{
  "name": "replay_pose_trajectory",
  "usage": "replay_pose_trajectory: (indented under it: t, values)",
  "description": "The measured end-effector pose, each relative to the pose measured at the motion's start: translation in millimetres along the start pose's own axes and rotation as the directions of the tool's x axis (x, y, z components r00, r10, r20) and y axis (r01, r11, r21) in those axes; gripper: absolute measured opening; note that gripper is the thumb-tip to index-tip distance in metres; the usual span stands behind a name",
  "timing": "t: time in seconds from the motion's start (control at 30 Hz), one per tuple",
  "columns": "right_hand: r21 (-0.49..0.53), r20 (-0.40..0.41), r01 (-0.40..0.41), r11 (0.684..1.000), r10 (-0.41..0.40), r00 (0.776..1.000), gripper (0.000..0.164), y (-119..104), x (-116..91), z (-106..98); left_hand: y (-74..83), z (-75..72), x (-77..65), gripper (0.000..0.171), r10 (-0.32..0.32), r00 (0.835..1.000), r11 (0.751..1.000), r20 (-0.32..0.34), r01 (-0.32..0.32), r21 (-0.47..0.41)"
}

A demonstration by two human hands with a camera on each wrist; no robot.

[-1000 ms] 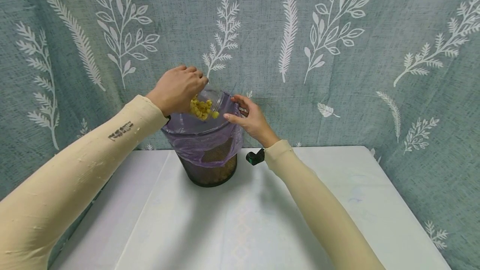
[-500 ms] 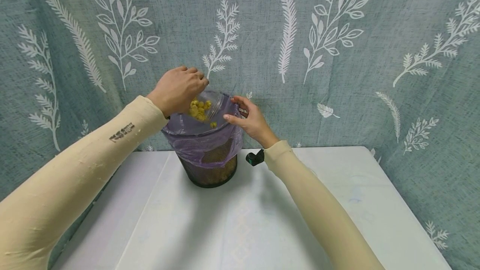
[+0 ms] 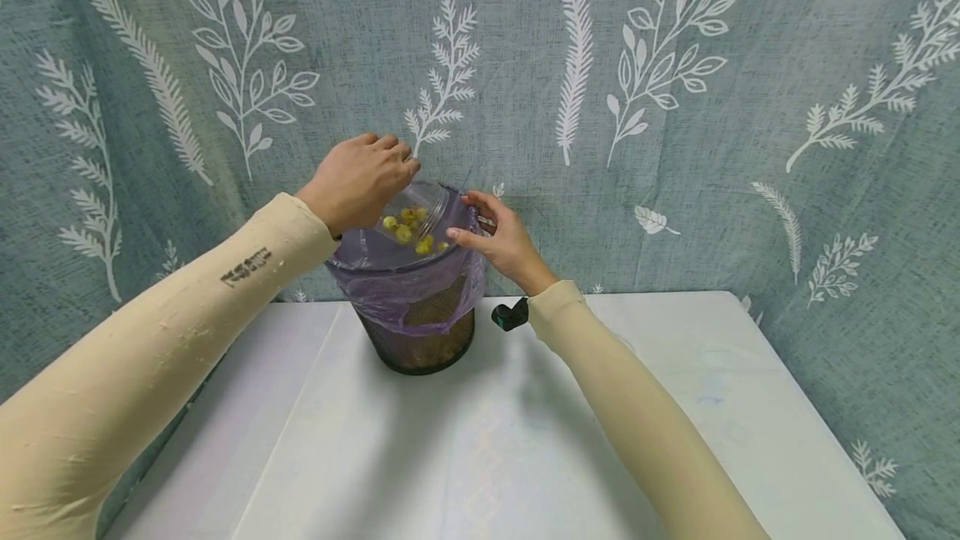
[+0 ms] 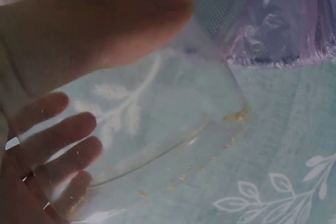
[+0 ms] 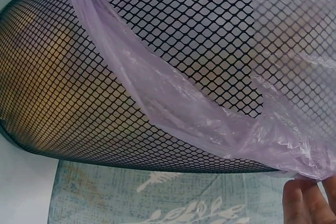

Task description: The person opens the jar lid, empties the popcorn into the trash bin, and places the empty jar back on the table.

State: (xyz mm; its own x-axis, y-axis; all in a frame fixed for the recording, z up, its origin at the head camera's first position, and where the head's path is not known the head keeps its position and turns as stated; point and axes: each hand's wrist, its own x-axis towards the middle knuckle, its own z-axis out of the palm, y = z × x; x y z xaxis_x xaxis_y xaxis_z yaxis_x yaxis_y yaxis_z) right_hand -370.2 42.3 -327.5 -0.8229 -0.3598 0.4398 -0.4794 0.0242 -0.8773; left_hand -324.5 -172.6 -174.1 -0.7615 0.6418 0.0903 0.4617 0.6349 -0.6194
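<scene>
A clear jar (image 3: pixel 433 193) tips mouth-down over a black mesh waste bin (image 3: pixel 420 350) in the head view. My left hand (image 3: pixel 360 177) grips the jar from above; the left wrist view shows the thumb on one side of its clear wall (image 4: pixel 184 124) and the fingers on the other. Yellow popcorn pieces (image 3: pixel 405 232) show in the jar and at its mouth, and crumbs cling near its base. A purple bin bag (image 3: pixel 405 294) lines the bin and folds over its rim. At the bin's right rim, my right hand (image 3: pixel 510 240) holds the bag-covered edge, fingers outside.
The bin stands on a white table (image 3: pixel 480 457) near its back edge. Behind hangs a grey-green curtain (image 3: pixel 517 107) with white leaf prints. A small black device (image 3: pixel 512 315) sits at the right wrist. Tan contents (image 5: pixel 47 93) show through the lower mesh.
Popcorn has slid out of the jar toward the bin, leaving only a few pieces in view. Both hands have stayed nearly in place.
</scene>
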Motion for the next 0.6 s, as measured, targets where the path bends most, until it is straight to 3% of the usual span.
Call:
replay_pose_trajectory:
  t: [0.6]
  values:
    - [-0.006,-0.007,-0.009,1.0,0.009,1.0,0.072,-0.5,-0.3,0.6,-2.4,-0.4,-3.1,0.047,-0.02,1.0,0.999,0.008,0.02,-0.047]
